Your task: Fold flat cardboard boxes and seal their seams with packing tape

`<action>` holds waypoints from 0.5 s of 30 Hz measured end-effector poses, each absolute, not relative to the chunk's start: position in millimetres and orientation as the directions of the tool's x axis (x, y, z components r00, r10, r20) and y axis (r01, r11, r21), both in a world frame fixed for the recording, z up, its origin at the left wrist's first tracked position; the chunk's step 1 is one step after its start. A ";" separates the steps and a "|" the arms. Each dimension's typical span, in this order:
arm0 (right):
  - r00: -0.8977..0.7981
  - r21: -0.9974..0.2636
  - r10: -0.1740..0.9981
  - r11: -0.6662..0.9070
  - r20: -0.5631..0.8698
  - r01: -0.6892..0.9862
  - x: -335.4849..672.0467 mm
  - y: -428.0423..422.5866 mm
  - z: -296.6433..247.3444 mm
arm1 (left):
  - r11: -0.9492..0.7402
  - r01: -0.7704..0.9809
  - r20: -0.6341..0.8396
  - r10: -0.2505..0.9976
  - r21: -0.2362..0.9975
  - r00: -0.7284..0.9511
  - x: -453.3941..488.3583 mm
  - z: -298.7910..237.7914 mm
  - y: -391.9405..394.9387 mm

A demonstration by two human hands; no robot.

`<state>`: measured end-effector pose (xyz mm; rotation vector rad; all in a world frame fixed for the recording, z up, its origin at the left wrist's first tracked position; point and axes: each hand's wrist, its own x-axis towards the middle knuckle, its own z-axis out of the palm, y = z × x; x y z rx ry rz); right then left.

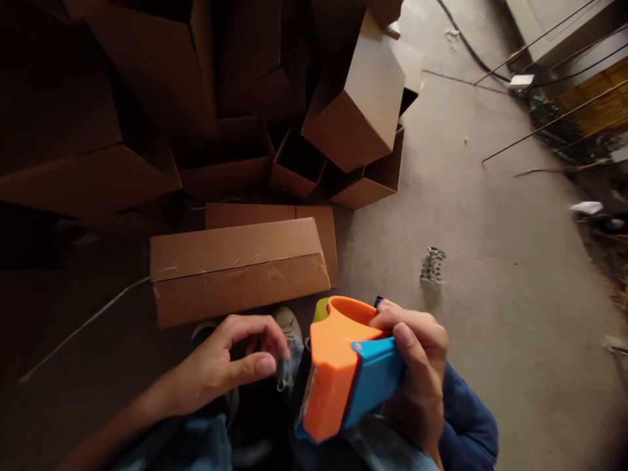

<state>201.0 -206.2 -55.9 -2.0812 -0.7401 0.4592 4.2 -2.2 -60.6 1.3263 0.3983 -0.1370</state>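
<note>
My right hand [422, 366] grips an orange and blue tape dispenser [333, 366], thumb on the blue part and fingers at the orange ring. A bit of yellow shows behind the ring. To the left of the dispenser, my left hand [233, 363] is held in the air with nothing in it, fingers curved and apart from the thumb. Beyond the hands a long closed cardboard box [240, 271] lies on the floor in front of my shoes, with a seam running along its length. A flat brown cardboard piece [314, 212] shows behind it.
Several open cardboard boxes [353, 98] are piled at the back and left. A crumpled silvery piece with holes [432, 265] lies on the concrete floor [471, 314]. Thin rods [534, 131], cables and a yellow crate [596, 98] stand at the upper right.
</note>
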 end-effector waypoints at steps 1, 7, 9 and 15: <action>0.754 -0.830 0.654 -0.450 -0.056 0.330 199.9 -206.0 -54.3 | 0.273 0.321 -0.355 0.083 0.907 0.931 4.7 -61.0 -3.2; 0.738 -0.844 0.671 -0.438 -0.077 0.310 196.4 -203.5 -52.4 | 0.261 0.296 -0.305 -0.006 0.919 0.952 7.7 -60.3 -9.4; 0.742 -0.846 0.669 -0.420 -0.045 0.328 196.4 -205.0 -55.9 | 0.247 0.254 -0.256 -0.025 0.935 0.966 8.1 -60.2 -10.0; 0.745 -0.869 0.666 -0.348 0.036 0.353 185.9 -209.3 -55.5 | 0.192 0.280 -0.306 0.121 0.941 0.944 1.6 -63.0 -5.9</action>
